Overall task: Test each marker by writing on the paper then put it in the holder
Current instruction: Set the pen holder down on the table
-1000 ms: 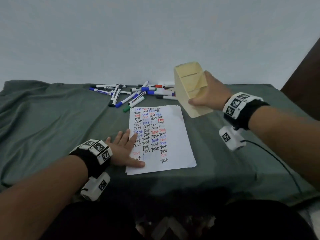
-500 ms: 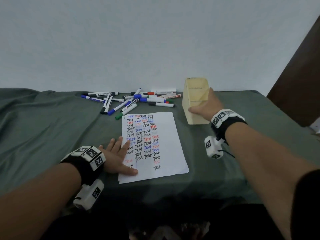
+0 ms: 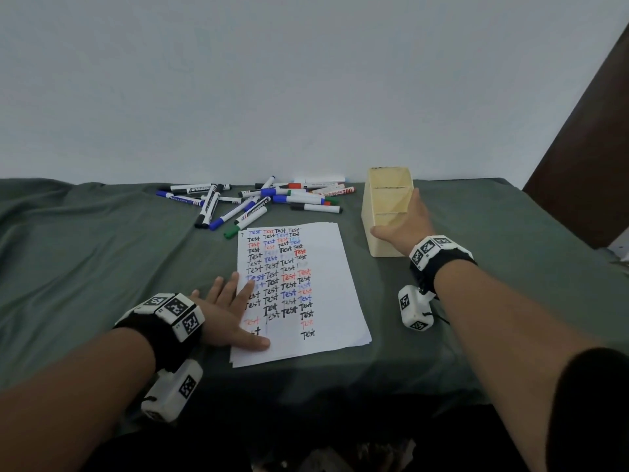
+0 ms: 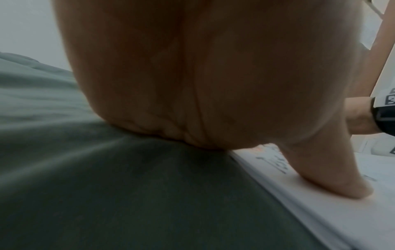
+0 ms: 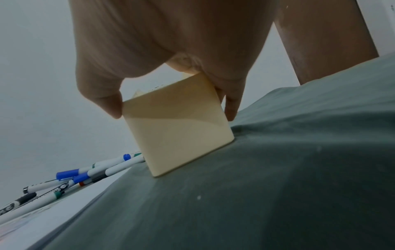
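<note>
A pale wooden holder [image 3: 381, 202] [image 5: 179, 133] stands upright on the green cloth, right of the paper, its open compartments showing nothing inside. My right hand [image 3: 403, 223] [image 5: 171, 94] grips it from above, thumb on the left face, fingers on the right. The white paper [image 3: 323, 291] [image 4: 320, 211], covered with rows of "Test" in black, blue and red, lies in the middle. My left hand [image 3: 231, 311] rests flat on its left edge, thumb [image 4: 333, 177] pressing the sheet. Several capped markers [image 3: 258, 204] [image 5: 81, 175] lie in a loose pile behind the paper.
A green cloth [image 3: 85, 253] covers the table, wrinkled at the left. A pale wall [image 3: 306, 80] rises right behind the markers. A dark brown panel [image 3: 585, 158] stands at the far right. A thin cable [image 3: 442, 320] trails from the right wrist camera.
My right hand has brought the holder down from the air and set it upright on the cloth right of the paper. The left hand has stayed on the paper.
</note>
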Tool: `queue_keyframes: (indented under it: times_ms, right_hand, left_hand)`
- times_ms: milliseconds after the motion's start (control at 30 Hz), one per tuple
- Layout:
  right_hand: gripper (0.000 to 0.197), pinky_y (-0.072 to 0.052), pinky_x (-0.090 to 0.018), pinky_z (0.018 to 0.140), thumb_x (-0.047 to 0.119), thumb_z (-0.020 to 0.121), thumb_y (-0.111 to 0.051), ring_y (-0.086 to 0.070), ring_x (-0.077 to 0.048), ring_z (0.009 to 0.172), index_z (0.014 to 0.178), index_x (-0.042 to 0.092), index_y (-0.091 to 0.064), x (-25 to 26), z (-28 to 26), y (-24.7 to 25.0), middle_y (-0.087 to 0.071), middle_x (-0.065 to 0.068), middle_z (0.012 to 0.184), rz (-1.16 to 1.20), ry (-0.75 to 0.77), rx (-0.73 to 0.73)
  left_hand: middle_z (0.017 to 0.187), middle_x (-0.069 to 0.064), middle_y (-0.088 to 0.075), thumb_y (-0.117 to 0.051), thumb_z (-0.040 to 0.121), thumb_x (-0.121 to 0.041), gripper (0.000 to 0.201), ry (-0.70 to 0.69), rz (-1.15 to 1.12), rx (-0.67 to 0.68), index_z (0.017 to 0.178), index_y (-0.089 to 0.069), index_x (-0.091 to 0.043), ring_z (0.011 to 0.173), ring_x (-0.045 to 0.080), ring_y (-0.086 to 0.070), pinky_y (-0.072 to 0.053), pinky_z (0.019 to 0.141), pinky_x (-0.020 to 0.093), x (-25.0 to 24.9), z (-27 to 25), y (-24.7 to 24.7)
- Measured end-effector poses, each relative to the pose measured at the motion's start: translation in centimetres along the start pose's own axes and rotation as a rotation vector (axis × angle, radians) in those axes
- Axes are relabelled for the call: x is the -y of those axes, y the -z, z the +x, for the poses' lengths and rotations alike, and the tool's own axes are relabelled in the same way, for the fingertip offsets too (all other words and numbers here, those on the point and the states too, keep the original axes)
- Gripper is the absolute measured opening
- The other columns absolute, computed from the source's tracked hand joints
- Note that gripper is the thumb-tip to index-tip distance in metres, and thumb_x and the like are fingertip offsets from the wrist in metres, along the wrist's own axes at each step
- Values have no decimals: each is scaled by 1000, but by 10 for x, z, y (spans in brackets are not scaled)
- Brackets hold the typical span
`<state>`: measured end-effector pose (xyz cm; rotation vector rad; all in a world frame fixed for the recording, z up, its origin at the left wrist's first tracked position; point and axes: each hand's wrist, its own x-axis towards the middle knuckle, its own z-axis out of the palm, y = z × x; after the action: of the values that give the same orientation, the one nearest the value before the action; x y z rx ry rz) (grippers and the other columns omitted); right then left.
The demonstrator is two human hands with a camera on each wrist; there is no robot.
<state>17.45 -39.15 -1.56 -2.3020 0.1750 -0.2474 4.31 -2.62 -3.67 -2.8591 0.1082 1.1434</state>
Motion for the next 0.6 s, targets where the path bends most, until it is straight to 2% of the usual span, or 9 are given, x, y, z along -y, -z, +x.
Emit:
queue_keyframes:
  times_ms: [100,200,267,433,600]
  right_hand:
    - [116,-41,-49,113,42,62,-85,-42,-31,139,154,12,-21,0,-1,-1,-40,-8,153,-24,-30,-6]
    - [126,-29,-47,121,45,68,-80,-25,-34,150,162,15,-2,4,-4,-6,-24,-7,164,-115,-71,-19]
    - [127,-24,-48,122,44,70,-78,-17,-35,153,162,16,5,7,-6,-10,-16,-5,168,-140,-90,-23]
    - [129,-28,-45,122,37,70,-81,-24,-31,152,162,16,8,5,-2,-1,-18,-3,168,-15,-129,-25]
    - [123,-33,-46,120,38,71,-83,-30,-30,149,162,12,-4,3,2,11,-23,-6,164,-55,-127,8]
  left_hand:
    - [153,-5,47,-31,34,-112,149,3,-2,-2,145,37,-39,147,23,32,9,119,58,0,0,-1]
    - [153,-5,46,-30,34,-112,149,2,4,-4,145,37,-39,147,23,31,8,119,58,-1,0,-1]
    - [153,-4,46,-31,35,-111,149,3,3,0,145,37,-38,147,24,31,8,119,58,-1,-2,0]
    - [154,-5,45,-33,40,-110,145,-7,-10,-11,146,36,-39,147,23,32,9,120,57,-1,-4,-2]
    - [155,-5,44,-32,42,-110,143,-21,-2,-13,147,35,-38,148,23,31,7,120,58,-1,-6,-1]
